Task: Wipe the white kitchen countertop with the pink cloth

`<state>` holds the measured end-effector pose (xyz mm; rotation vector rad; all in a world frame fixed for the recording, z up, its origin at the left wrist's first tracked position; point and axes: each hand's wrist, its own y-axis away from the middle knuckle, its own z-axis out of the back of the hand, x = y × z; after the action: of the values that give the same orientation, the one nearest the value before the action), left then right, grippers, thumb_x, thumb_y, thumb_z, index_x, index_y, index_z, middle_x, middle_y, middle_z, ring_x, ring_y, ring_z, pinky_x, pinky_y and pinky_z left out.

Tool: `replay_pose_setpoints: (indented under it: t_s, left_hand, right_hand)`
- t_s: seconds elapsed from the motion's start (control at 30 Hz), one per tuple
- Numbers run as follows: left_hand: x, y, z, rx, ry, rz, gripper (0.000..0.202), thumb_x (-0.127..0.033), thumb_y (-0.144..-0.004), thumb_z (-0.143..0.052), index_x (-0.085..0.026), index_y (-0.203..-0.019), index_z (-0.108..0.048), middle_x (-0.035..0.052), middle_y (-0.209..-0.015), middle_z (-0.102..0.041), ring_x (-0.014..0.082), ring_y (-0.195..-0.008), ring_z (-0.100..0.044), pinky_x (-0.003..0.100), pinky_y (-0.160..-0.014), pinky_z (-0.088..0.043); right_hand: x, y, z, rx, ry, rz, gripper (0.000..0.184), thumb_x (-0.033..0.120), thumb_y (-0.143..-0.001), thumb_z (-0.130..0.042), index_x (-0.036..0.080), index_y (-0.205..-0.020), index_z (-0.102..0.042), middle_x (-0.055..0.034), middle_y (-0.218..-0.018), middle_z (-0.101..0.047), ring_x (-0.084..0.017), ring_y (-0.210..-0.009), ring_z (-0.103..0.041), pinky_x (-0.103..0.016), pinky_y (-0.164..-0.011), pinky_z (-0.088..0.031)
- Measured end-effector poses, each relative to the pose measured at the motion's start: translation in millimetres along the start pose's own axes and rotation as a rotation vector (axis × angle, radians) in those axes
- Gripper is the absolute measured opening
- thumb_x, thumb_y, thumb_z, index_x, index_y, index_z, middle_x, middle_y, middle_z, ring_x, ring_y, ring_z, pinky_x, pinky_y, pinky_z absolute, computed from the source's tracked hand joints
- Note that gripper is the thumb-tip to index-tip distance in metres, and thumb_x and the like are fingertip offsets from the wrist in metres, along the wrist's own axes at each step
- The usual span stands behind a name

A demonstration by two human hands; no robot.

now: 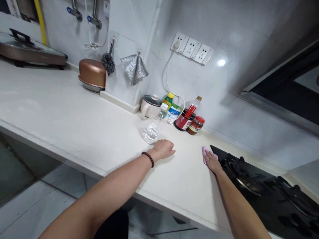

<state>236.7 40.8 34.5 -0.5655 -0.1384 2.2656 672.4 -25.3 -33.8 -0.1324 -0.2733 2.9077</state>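
Note:
On the white countertop, my left hand rests with its fingers curled in, and nothing shows in them. A dark beaded bracelet circles that wrist. Just behind this hand is a clear bottle with a white cap, holding some clear liquid; the two look very close, and I cannot tell if they touch. Farther right, my right hand holds a pink cloth down against the counter at the left edge of the black gas stove. Part of the cloth is hidden under the fingers.
Along the wall stand a lidded pot, a white-and-blue packet, a dark jar with a red label and a red-lidded jar. A white cord hangs from the sockets. At left are a copper-coloured pan and an electric griddle.

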Motion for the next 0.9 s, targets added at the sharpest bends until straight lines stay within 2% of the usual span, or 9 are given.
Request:
replay_pose_setpoints:
  t_s: [0.13,0.23,0.37,0.47,0.53,0.6,0.73,0.8,0.9]
  left_hand:
    - [0.7,0.7,3.1,-0.023,0.008,-0.013,0.028,-0.036,-0.092,-0.053,-0.019,-0.083,-0.074,0.0098,-0.088,-0.075,0.0253,-0.088,-0.070,0.032,-0.075,-0.049]
    - [0.6,0.4,4.7,-0.053,0.013,-0.003,0.042,-0.036,-0.100,-0.038,-0.017,-0.089,-0.074,0.0126,-0.093,-0.075,0.0258,-0.095,-0.070,0.033,-0.082,-0.048]
    - [1.7,1.2,1.3,-0.037,0.055,-0.017,0.045,-0.037,-0.104,-0.032,-0.017,-0.134,-0.058,0.0146,-0.121,-0.069,0.0253,-0.117,-0.062,0.036,-0.098,-0.044]
    - [1.9,2.9,-4.6,0.020,0.065,-0.038,0.064,-0.051,-0.099,-0.043,-0.018,-0.153,-0.034,0.0182,-0.151,-0.045,0.0301,-0.142,-0.038,0.044,-0.111,-0.034]
    - [1.0,2.8,-8.0,0.048,0.055,-0.030,0.068,-0.057,-0.096,-0.046,-0.018,-0.151,-0.040,0.0182,-0.158,-0.035,0.0332,-0.148,-0.026,0.049,-0.115,-0.027]
    - [-0.7,0.9,-10.4,0.047,0.035,-0.028,0.054,-0.054,-0.098,-0.045,-0.017,-0.135,-0.059,0.0168,-0.152,-0.044,0.0328,-0.149,-0.024,0.051,-0.116,-0.023]
    - [-5.0,-5.9,-12.1,0.039,-0.033,-0.008,0.044,-0.036,-0.103,-0.036,-0.016,-0.093,-0.075,0.0134,-0.113,-0.074,0.0263,-0.132,-0.051,0.048,-0.117,-0.019]
    - [-6.9,-8.3,-11.3,0.024,-0.046,-0.005,0.046,-0.033,-0.104,-0.034,-0.015,-0.091,-0.075,0.0130,-0.102,-0.076,0.0237,-0.113,-0.064,0.047,-0.117,-0.021]
    - [-8.8,-8.4,-7.2,0.010,-0.033,0.017,0.045,-0.030,-0.103,-0.035,-0.014,-0.091,-0.075,0.0150,-0.097,-0.076,0.0247,-0.098,-0.069,0.046,-0.108,-0.034]
  right_hand:
    - [13.5,32.2,5.3,-0.005,-0.008,-0.063,0.065,0.050,-0.098,-0.019,0.019,-0.148,-0.046,-0.0079,-0.154,-0.044,-0.025,-0.147,-0.031,-0.048,-0.119,-0.028]
    - [26.9,65.0,11.3,-0.045,-0.066,0.008,0.067,0.056,-0.099,-0.017,0.022,-0.152,-0.042,-0.0058,-0.155,-0.044,-0.024,-0.148,-0.029,-0.046,-0.121,-0.026]
    - [50.3,116.6,24.3,-0.072,-0.137,0.102,0.068,0.060,-0.100,-0.021,0.023,-0.154,-0.038,-0.0061,-0.157,-0.041,-0.026,-0.149,-0.028,-0.050,-0.122,-0.024]
    - [74.1,156.8,36.6,-0.069,-0.167,0.144,0.064,0.058,-0.101,-0.028,0.026,-0.156,-0.033,-0.0045,-0.160,-0.035,-0.027,-0.149,-0.026,-0.052,-0.123,-0.023]
    - [90.9,180.1,43.7,-0.055,-0.175,0.176,0.060,0.054,-0.102,-0.032,0.031,-0.158,-0.028,-0.0013,-0.162,-0.030,-0.027,-0.150,-0.024,-0.054,-0.123,-0.020]
    - [105.4,196.6,49.1,-0.031,-0.176,0.201,0.059,0.051,-0.103,-0.034,0.035,-0.158,-0.024,0.0014,-0.164,-0.025,-0.027,-0.151,-0.022,-0.055,-0.124,-0.019]
    - [120.6,195.4,53.8,0.012,-0.176,0.233,0.059,0.049,-0.103,-0.035,0.037,-0.159,-0.021,0.0027,-0.165,-0.020,-0.026,-0.151,-0.019,-0.054,-0.124,-0.018]
    - [121.7,175.0,52.3,0.026,-0.178,0.256,0.059,0.050,-0.103,-0.033,0.034,-0.159,-0.022,0.0018,-0.165,-0.021,-0.025,-0.152,-0.018,-0.052,-0.124,-0.018]
    - [119.3,125.1,43.5,0.018,-0.172,0.264,0.059,0.052,-0.104,-0.028,0.029,-0.158,-0.027,-0.0013,-0.164,-0.025,-0.024,-0.151,-0.020,-0.050,-0.124,-0.020]
